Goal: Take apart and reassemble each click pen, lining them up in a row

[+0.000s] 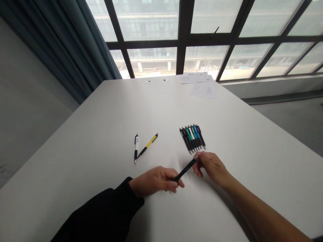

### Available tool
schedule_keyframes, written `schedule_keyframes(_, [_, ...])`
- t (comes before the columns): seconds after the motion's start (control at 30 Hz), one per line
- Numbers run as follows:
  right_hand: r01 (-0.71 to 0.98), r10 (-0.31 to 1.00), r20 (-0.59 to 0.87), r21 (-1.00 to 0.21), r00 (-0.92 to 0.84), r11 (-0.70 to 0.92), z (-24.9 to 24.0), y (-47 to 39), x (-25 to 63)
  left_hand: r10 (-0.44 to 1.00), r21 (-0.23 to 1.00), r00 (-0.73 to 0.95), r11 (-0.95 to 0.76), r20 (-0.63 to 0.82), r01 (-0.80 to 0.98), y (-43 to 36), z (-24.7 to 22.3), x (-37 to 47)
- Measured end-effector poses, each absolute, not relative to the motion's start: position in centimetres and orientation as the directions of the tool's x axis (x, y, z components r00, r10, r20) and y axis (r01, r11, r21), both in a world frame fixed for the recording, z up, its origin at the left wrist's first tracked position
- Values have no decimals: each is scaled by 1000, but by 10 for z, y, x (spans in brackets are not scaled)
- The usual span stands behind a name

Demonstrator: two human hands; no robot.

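A black pen (pixel 186 170) is held at a slant between my two hands, above the white table. My left hand (pixel 161 180) grips its lower end between thumb and fingers. The fingertips of my right hand (pixel 208 164) pinch its upper end. Just beyond my right hand, several pens (pixel 193 138) lie side by side in a row, with black, green, white and blue barrels. Further left, a white pen with a black grip (pixel 136 148) and a yellow pen (pixel 148 144) rest on the table, their lower ends close together.
The white table (pixel 113 114) stretches away to a window with dark frames. Sheets of paper (pixel 194 78) lie at its far edge, near two small fittings (pixel 148 81) in the tabletop. A blue-grey curtain (pixel 75 43) hangs on the left.
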State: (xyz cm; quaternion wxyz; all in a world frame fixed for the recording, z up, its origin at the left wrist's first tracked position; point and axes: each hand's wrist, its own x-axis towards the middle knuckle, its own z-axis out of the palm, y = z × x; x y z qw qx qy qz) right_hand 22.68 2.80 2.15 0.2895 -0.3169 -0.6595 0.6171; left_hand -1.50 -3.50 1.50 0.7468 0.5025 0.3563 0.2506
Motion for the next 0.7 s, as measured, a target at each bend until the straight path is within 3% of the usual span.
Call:
schedule_keyframes(0.1, [-65,611,20,-997,-791,-51,21,19,217,893,947,440,213,-90,-239,-36,9,-8])
schedule_keyframes(0.2, [23,532,-71,-995,-843,-97,22,9,206,916,900,387,255,-108,-353,-37,6,-2])
schedule_keyframes(0.3, [77,602,-145,-988,-785,-136,23,5,203,970,961,227,138,-82,-242,-37,9,-1])
schedule_keyframes(0.37, [77,628,-167,-983,-760,-167,23,6,206,990,997,138,-29,39,-78,-37,13,-2])
schedule_keyframes(0.47, [135,607,-200,-979,-769,-152,20,9,209,965,963,141,-240,222,123,-38,18,-2])
schedule_keyframes(0.57, [184,608,-234,-972,-759,-146,14,9,208,930,912,134,-363,342,191,-41,19,1])
schedule_keyframes(0.7, [130,650,-217,-975,-729,-179,10,8,204,926,902,71,-377,371,208,-45,18,6])
